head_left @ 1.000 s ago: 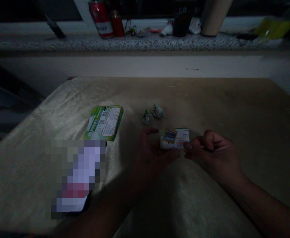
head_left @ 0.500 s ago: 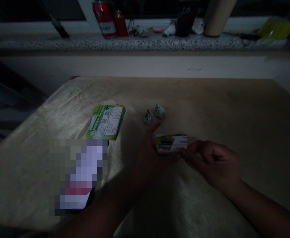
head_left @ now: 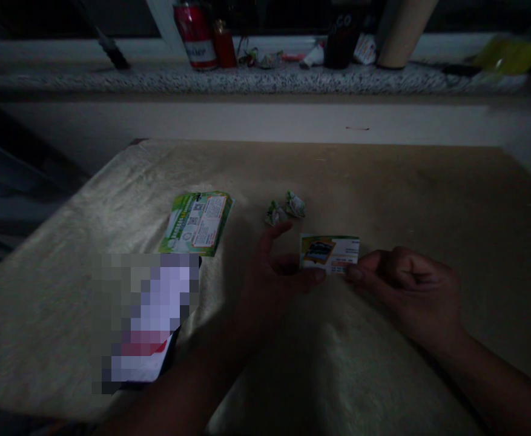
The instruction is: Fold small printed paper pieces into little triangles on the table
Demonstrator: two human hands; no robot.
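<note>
A small printed card (head_left: 329, 254) with a green and orange picture is held upright just above the table between both hands. My left hand (head_left: 277, 275) pinches its lower left edge, forefinger raised. My right hand (head_left: 405, 290) is closed, pinching the card's lower right corner. Two crumpled green-and-white paper scraps (head_left: 286, 209) lie just beyond my left fingers. A stack of green printed cards (head_left: 197, 223) lies flat to the left.
The table (head_left: 405, 194) carries a pale shiny cloth. A blurred-out flat object (head_left: 145, 321) lies at the near left. Behind, a speckled stone ledge (head_left: 247, 77) holds a red can (head_left: 196, 33), a small red bottle (head_left: 224, 42), a cardboard tube (head_left: 404, 30) and clutter.
The card tipped down flat and leftward half a second ago, then came back upright and shifted slightly right. Both hands followed it; my left forefinger has lifted.
</note>
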